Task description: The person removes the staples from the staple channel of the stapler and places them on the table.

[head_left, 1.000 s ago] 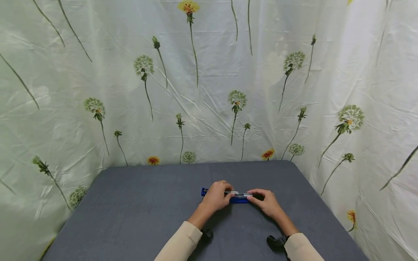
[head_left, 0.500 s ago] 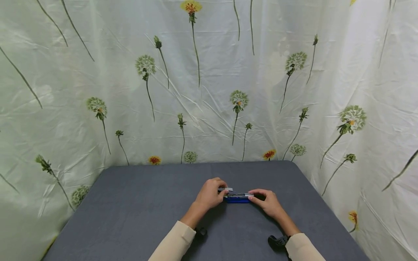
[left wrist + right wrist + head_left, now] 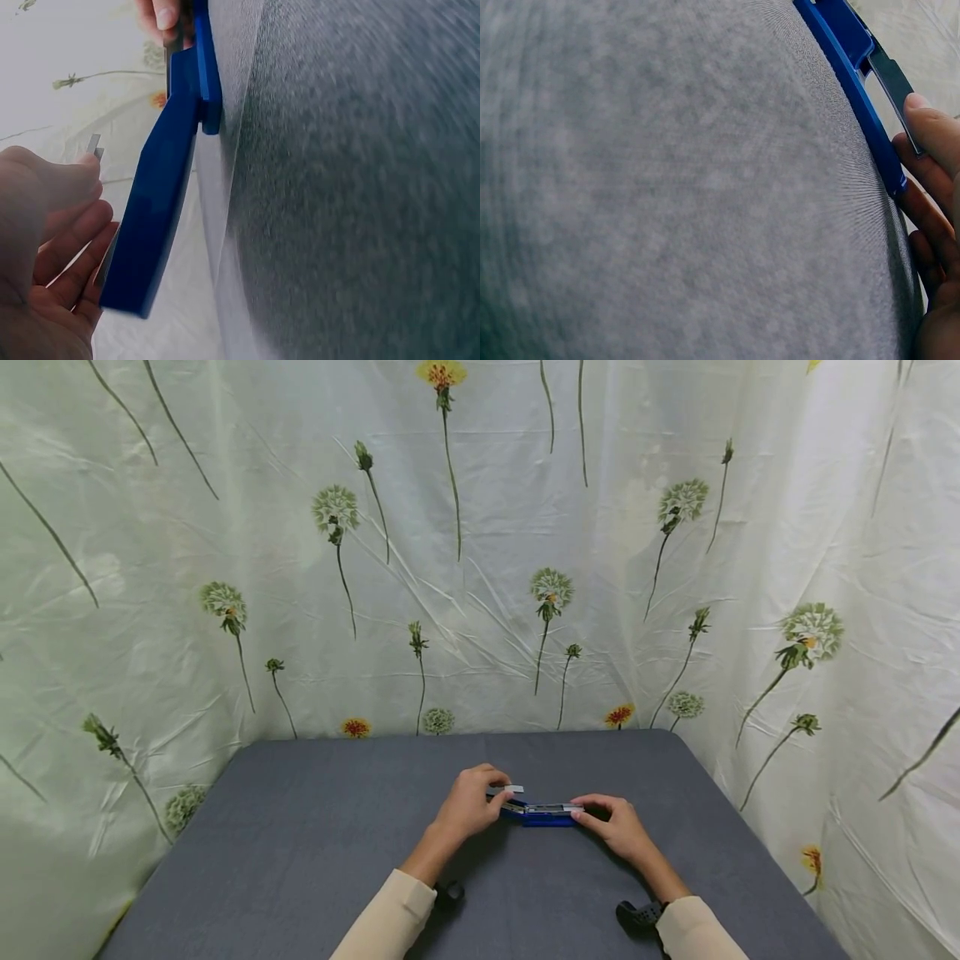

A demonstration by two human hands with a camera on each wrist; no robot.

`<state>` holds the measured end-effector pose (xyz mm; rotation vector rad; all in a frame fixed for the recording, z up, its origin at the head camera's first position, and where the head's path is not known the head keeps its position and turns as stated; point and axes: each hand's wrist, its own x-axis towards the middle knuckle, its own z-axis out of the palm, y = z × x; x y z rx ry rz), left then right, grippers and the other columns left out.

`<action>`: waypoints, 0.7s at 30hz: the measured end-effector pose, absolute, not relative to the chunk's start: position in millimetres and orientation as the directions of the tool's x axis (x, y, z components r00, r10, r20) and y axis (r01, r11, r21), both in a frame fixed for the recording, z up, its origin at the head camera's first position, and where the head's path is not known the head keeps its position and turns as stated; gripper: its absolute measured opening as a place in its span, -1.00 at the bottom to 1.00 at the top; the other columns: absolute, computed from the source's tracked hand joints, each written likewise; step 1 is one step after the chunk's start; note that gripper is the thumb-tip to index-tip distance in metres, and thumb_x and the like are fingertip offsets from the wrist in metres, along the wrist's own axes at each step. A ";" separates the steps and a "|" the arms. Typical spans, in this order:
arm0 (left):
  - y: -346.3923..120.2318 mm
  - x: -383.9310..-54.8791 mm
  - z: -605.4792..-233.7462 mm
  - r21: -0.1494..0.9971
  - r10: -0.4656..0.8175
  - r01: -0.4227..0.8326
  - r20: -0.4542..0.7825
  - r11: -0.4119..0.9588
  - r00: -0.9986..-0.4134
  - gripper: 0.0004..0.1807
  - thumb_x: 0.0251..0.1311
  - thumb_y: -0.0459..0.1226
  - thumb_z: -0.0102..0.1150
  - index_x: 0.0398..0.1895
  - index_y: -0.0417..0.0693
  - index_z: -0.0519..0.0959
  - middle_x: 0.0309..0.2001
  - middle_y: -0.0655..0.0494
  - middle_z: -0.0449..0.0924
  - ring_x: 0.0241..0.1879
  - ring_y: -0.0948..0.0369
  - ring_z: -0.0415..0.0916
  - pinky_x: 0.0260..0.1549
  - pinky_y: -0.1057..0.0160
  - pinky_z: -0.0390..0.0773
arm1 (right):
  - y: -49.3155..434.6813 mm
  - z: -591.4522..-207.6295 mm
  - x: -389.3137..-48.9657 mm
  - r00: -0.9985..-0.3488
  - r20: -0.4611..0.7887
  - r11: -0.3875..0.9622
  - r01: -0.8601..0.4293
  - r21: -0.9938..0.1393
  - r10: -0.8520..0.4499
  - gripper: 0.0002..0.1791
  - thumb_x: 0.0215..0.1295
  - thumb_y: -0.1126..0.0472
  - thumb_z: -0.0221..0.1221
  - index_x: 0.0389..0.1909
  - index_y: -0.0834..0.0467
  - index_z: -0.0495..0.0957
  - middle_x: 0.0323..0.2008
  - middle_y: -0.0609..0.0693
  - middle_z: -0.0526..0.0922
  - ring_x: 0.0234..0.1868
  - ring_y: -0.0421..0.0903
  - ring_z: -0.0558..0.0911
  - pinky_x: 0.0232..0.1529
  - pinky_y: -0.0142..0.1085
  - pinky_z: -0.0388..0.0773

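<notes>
A blue stapler (image 3: 550,820) sits on the grey table with its top cover (image 3: 150,202) swung back to the left and its magazine bared. Between thumb and fingers my left hand (image 3: 467,802) pinches a small silver strip of staples (image 3: 514,788), raised above the stapler. That hand's lower fingers are beside the tilted cover in the left wrist view; whether they touch it I cannot tell. At the stapler's right end, my right hand (image 3: 615,825) grips the magazine's tip (image 3: 898,97) between thumb and finger, with other fingers near the blue base (image 3: 870,120).
The dark grey table (image 3: 337,843) stretches out on both sides of the hands. Behind it and to the sides hangs a pale curtain (image 3: 480,610) printed with dandelions. A black wrist device (image 3: 639,915) sits at the right cuff.
My left hand has moved left and slightly up, away from the magazine, with the staple strip in its fingers. More of the stapler's middle shows. The right hand has stayed at its end.
</notes>
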<state>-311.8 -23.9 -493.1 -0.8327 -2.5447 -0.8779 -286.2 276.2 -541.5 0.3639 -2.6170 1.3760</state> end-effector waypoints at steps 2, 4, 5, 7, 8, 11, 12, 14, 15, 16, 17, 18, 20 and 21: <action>-27.5 -312.0 -493.2 0.450 0.415 0.621 0.477 0.642 -0.775 -0.86 0.33 -0.16 0.38 -0.14 0.03 0.77 -0.13 0.15 0.74 -0.11 0.21 0.69 -0.10 0.21 0.70 | 276.0 -540.8 -286.0 -0.958 0.250 0.546 -0.284 -0.788 -0.137 -0.78 0.32 0.04 0.39 -0.06 -0.04 0.77 -0.10 -0.05 0.80 -0.14 -0.31 0.65 -0.04 -0.36 0.57; -30.7 -311.6 -492.8 0.450 0.407 0.619 0.483 0.643 -0.775 -0.86 0.33 -0.16 0.38 -0.15 0.03 0.77 -0.14 0.15 0.74 -0.11 0.20 0.69 -0.11 0.20 0.70 | 275.7 -540.0 -285.7 -0.959 0.248 0.542 -0.282 -0.792 -0.137 -0.78 0.32 0.04 0.40 -0.05 -0.03 0.77 -0.10 -0.05 0.80 -0.15 -0.32 0.65 -0.05 -0.36 0.58; -32.2 -311.4 -492.9 0.449 0.403 0.617 0.486 0.646 -0.775 -0.86 0.33 -0.16 0.38 -0.15 0.03 0.77 -0.15 0.15 0.73 -0.12 0.20 0.69 -0.11 0.21 0.70 | 275.6 -539.8 -285.5 -0.959 0.248 0.540 -0.283 -0.793 -0.137 -0.77 0.32 0.04 0.40 -0.05 -0.03 0.78 -0.10 -0.05 0.80 -0.15 -0.32 0.65 -0.05 -0.37 0.58; -35.1 -311.0 -493.2 0.452 0.398 0.617 0.491 0.645 -0.775 -0.87 0.32 -0.16 0.38 -0.15 0.03 0.77 -0.15 0.15 0.73 -0.12 0.20 0.69 -0.13 0.21 0.70 | 275.7 -539.5 -285.3 -0.959 0.249 0.537 -0.284 -0.794 -0.139 -0.77 0.32 0.05 0.40 -0.04 -0.01 0.77 -0.10 -0.03 0.80 -0.16 -0.32 0.65 -0.07 -0.37 0.58; -36.5 -310.8 -493.5 0.454 0.397 0.618 0.494 0.641 -0.774 -0.87 0.32 -0.17 0.39 -0.15 0.03 0.77 -0.15 0.15 0.73 -0.12 0.20 0.69 -0.13 0.20 0.70 | 275.7 -539.5 -285.3 -0.958 0.250 0.537 -0.285 -0.794 -0.138 -0.77 0.32 0.06 0.40 -0.04 0.00 0.77 -0.10 -0.03 0.80 -0.17 -0.32 0.65 -0.07 -0.38 0.58; -40.6 -310.9 -495.0 0.466 0.390 0.623 0.504 0.629 -0.771 -0.88 0.32 -0.18 0.39 -0.15 0.02 0.76 -0.16 0.15 0.73 -0.14 0.20 0.69 -0.15 0.20 0.70 | 275.9 -539.6 -285.2 -0.959 0.250 0.536 -0.283 -0.795 -0.135 -0.76 0.32 0.06 0.40 -0.04 0.00 0.77 -0.11 -0.03 0.80 -0.17 -0.33 0.65 -0.08 -0.38 0.58; -42.1 -311.0 -495.5 0.468 0.386 0.625 0.510 0.624 -0.768 -0.88 0.31 -0.19 0.40 -0.15 0.03 0.76 -0.16 0.16 0.73 -0.14 0.20 0.69 -0.15 0.20 0.70 | 275.9 -539.7 -285.2 -0.959 0.250 0.535 -0.282 -0.797 -0.134 -0.76 0.32 0.07 0.40 -0.04 0.01 0.77 -0.11 -0.03 0.80 -0.17 -0.33 0.65 -0.08 -0.38 0.58; -45.5 -311.3 -496.1 0.471 0.373 0.630 0.529 0.617 -0.762 -0.89 0.30 -0.20 0.41 -0.16 0.03 0.76 -0.17 0.17 0.73 -0.16 0.21 0.69 -0.15 0.18 0.70 | 275.8 -539.9 -285.2 -0.959 0.250 0.533 -0.281 -0.798 -0.132 -0.76 0.32 0.07 0.40 -0.04 0.01 0.77 -0.11 -0.03 0.80 -0.18 -0.32 0.65 -0.08 -0.38 0.58; -47.4 -311.4 -496.2 0.473 0.365 0.631 0.538 0.615 -0.760 -0.89 0.29 -0.21 0.42 -0.17 0.03 0.76 -0.18 0.17 0.73 -0.16 0.21 0.69 -0.15 0.17 0.70 | 275.7 -540.2 -285.2 -0.959 0.250 0.532 -0.281 -0.799 -0.132 -0.76 0.32 0.06 0.40 -0.04 0.01 0.77 -0.12 -0.03 0.80 -0.18 -0.32 0.65 -0.08 -0.38 0.58; -49.4 -311.4 -496.2 0.474 0.359 0.634 0.548 0.612 -0.756 -0.90 0.28 -0.21 0.42 -0.18 0.03 0.76 -0.18 0.17 0.73 -0.16 0.21 0.69 -0.14 0.15 0.70 | 275.7 -540.3 -285.2 -0.959 0.250 0.531 -0.281 -0.799 -0.131 -0.76 0.32 0.06 0.40 -0.04 0.01 0.77 -0.12 -0.04 0.80 -0.18 -0.33 0.65 -0.07 -0.39 0.58; -51.7 -310.9 -496.1 0.474 0.351 0.631 0.552 0.614 -0.756 -0.90 0.28 -0.21 0.42 -0.18 0.03 0.76 -0.18 0.17 0.73 -0.16 0.21 0.69 -0.14 0.14 0.70 | 275.7 -540.6 -285.3 -0.959 0.251 0.531 -0.282 -0.799 -0.132 -0.76 0.32 0.06 0.40 -0.04 0.01 0.77 -0.12 -0.03 0.80 -0.18 -0.33 0.65 -0.07 -0.39 0.57; -54.3 -310.6 -496.3 0.474 0.345 0.629 0.555 0.617 -0.757 -0.90 0.28 -0.21 0.43 -0.19 0.04 0.76 -0.18 0.18 0.73 -0.16 0.21 0.69 -0.14 0.14 0.70 | 275.7 -540.7 -285.4 -0.959 0.252 0.532 -0.283 -0.798 -0.133 -0.76 0.32 0.06 0.40 -0.04 0.01 0.77 -0.11 -0.04 0.80 -0.18 -0.33 0.64 -0.07 -0.39 0.57; -59.6 -310.2 -497.1 0.471 0.338 0.627 0.561 0.621 -0.756 -0.91 0.28 -0.21 0.42 -0.19 0.04 0.75 -0.18 0.18 0.73 -0.15 0.20 0.69 -0.13 0.12 0.70 | 275.8 -540.9 -285.5 -0.958 0.253 0.532 -0.285 -0.797 -0.135 -0.76 0.32 0.06 0.40 -0.04 0.00 0.77 -0.11 -0.04 0.80 -0.18 -0.33 0.65 -0.07 -0.39 0.57; -62.3 -309.9 -497.5 0.473 0.335 0.623 0.558 0.624 -0.759 -0.91 0.29 -0.21 0.41 -0.18 0.04 0.75 -0.17 0.18 0.73 -0.14 0.20 0.70 -0.12 0.12 0.70 | 275.9 -540.9 -285.6 -0.958 0.252 0.531 -0.284 -0.798 -0.134 -0.77 0.32 0.07 0.40 -0.04 0.00 0.77 -0.12 -0.04 0.80 -0.18 -0.32 0.65 -0.08 -0.39 0.57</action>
